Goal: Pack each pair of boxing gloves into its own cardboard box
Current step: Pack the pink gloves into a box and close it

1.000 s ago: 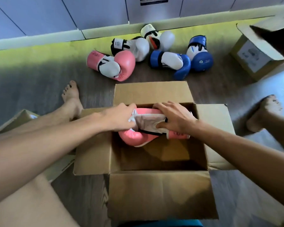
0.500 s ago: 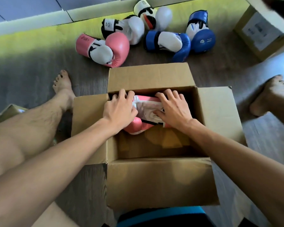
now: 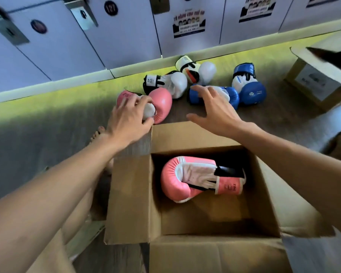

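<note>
An open cardboard box [image 3: 130,194] sits on the floor [image 3: 47,134] at near centre, all its flaps folded outward. The boxed pink glove [image 3: 177,186] lies on its side on the bottom of the box, toward the far wall, with its padded end to the left and its cuff to the right. Just past the box's far-left corner, the loose pink glove [image 3: 161,103] rests on the floor. The left hand [image 3: 128,119] grips it from above, fingers curled over its white palm part and thumb tucked at the near side. The right hand [image 3: 217,113] hovers above the far flap with its fingers spread and holds nothing. Farther off, two white gloves [image 3: 175,83] lie close together, the nearer one touching the loose pink glove. To their right are two blue gloves [image 3: 252,93], one partly hidden behind the right hand. A second cardboard box [image 3: 311,75] stands open at far right, and lockers [image 3: 126,36] line the far wall.
</note>
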